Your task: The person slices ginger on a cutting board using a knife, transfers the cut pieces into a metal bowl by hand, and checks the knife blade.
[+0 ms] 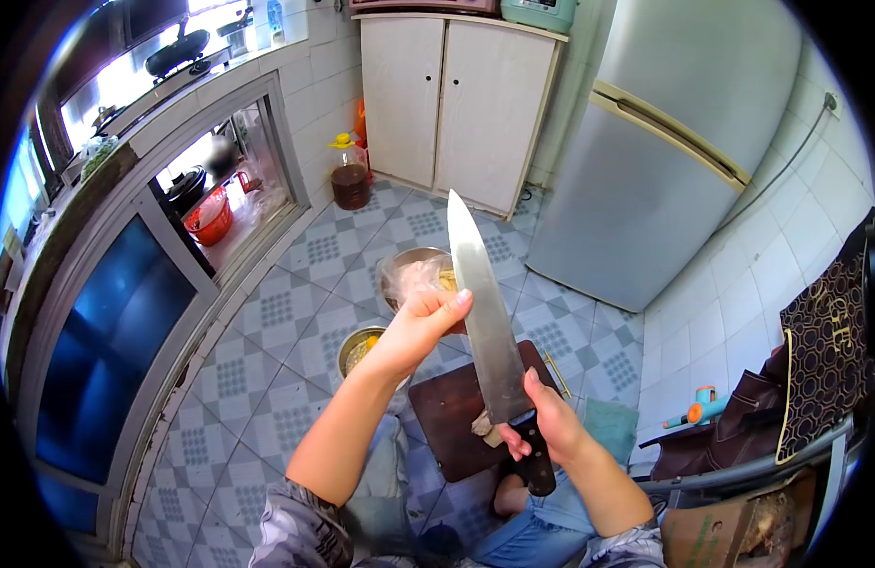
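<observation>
A large kitchen knife (pixel 482 312) is held up in front of me, its tip pointing away. My right hand (pixel 549 421) is wrapped round its black handle. My left hand (pixel 426 327) is closed at the middle of the blade, thumb against the steel; its other fingers are partly hidden. Below the knife lies a dark brown cutting board (pixel 442 407) with a small pale piece of food (pixel 487 430) on it. Beyond my left hand, a metal bowl (pixel 388 301) holds a plastic bag (pixel 414 275) with pale contents. A smaller bowl (pixel 344 358) with yellow bits stands nearer.
Chopsticks (pixel 558 373) lie by the board's right edge. A grey fridge (pixel 636 189) and a white cabinet (pixel 456 104) stand at the back, with a yellow-capped jug (pixel 350 185) beside the cabinet. A cardboard box (pixel 722 525) sits at the lower right. Blue-grey tiles (pixel 267 350) cover the floor.
</observation>
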Tool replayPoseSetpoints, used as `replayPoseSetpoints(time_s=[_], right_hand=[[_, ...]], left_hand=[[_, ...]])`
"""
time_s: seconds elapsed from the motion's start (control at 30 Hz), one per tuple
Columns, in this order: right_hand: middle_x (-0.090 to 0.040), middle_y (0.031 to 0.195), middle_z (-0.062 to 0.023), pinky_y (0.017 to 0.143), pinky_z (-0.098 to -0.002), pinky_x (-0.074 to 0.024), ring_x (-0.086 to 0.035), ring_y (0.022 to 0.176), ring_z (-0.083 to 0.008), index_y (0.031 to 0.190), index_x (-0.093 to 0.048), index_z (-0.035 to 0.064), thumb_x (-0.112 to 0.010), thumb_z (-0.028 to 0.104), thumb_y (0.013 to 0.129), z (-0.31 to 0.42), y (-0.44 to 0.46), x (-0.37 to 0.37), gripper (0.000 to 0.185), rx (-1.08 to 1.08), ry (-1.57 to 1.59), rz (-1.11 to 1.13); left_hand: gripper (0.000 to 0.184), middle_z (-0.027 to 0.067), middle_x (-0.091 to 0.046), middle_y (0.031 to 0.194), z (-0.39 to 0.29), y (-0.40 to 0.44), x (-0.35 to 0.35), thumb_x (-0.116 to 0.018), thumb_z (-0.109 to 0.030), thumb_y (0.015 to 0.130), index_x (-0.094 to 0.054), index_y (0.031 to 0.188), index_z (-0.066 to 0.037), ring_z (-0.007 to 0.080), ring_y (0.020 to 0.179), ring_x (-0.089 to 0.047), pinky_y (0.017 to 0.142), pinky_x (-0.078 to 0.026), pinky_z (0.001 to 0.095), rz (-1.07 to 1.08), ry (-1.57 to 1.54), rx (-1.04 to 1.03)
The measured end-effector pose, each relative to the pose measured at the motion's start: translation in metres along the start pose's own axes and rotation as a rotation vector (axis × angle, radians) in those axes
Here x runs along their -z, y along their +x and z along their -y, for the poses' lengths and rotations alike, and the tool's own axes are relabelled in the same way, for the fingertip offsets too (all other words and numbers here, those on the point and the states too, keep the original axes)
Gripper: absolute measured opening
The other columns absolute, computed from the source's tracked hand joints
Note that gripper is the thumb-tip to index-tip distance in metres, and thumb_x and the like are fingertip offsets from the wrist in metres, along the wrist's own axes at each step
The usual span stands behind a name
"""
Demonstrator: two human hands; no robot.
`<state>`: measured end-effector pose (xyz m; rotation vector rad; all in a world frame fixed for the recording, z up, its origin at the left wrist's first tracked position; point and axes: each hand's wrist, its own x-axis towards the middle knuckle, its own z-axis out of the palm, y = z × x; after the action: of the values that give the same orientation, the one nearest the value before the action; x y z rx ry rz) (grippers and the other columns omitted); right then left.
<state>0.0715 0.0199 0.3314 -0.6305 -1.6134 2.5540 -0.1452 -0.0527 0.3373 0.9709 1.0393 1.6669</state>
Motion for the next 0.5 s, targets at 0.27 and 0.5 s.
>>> replayPoseSetpoints(time_s=[0.27, 0.5], right_hand=[[-0.054, 0.058, -0.0086, 0.040, -0.0259, -0.0425, -0.047, 0.041, -0.0134, 0.094, -0.056, -0.0003, -0.029, 0.055, 0.098, -0.001, -0.001, -0.003, 0.062, 0.030, -0.089, -0.059], [-0.054, 0.059, -0.0084, 0.040, -0.0252, -0.0421, -0.048, 0.042, -0.0132, 0.095, -0.055, 0.0000, -0.029, 0.055, 0.099, -0.002, -0.002, -0.004, 0.061, 0.044, -0.130, -0.063]], left_hand=[[0.029, 0.0033, -0.067, 0.095, 0.006, 0.007, 0.013, -0.059, -0.027, 0.093, -0.065, 0.102, 0.000, 0.0115, 0.086, -0.061, 0.082, -0.048, 0.0294, -0.070, -0.007, -0.059], [0.028, 0.0021, -0.066, 0.097, 0.003, 0.004, 0.016, -0.059, -0.027, 0.094, -0.065, 0.104, -0.002, 0.0114, 0.089, -0.060, 0.084, -0.047, 0.0305, -0.008, -0.085, -0.067]])
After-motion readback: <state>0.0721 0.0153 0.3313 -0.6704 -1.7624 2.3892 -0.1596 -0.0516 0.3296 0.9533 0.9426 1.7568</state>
